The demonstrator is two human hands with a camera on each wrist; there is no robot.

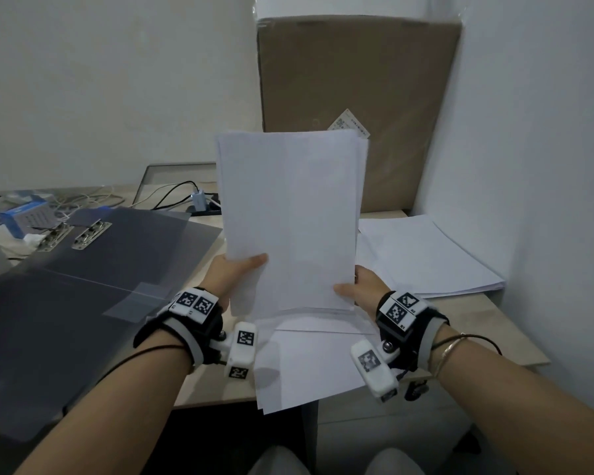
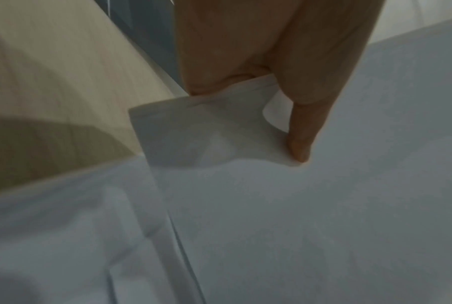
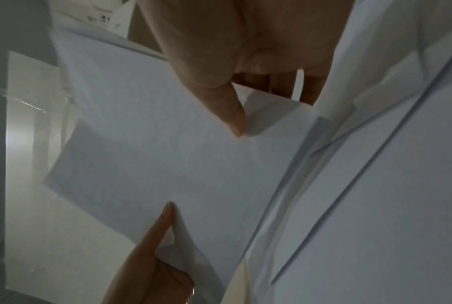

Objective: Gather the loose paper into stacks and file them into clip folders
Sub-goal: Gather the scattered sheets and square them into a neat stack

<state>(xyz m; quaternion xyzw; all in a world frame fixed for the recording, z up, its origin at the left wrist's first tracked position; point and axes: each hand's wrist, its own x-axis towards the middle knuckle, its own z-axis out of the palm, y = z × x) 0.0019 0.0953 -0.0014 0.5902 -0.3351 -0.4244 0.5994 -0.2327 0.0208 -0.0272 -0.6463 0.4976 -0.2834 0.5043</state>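
Both hands pinch the paper stack point(image 1: 288, 217) upright above the desk point(image 1: 515, 341): left hand point(image 1: 232, 270) at lower-left edge, right hand point(image 1: 360, 284) at lower-right; sheets sit uneven at top. Risk: loose grip lets sheets fan or slip onto loose sheets point(image 1: 309, 368) below; open clip folder point(image 1: 83, 286) lies left.

The held paper stack point(image 1: 290, 221) hides the fingers of both hands behind it, and also covers part of the cardboard box point(image 1: 357, 80) label. The left wrist view is blurred. The open clip folder point(image 1: 83, 286) is cut off by the left edge.
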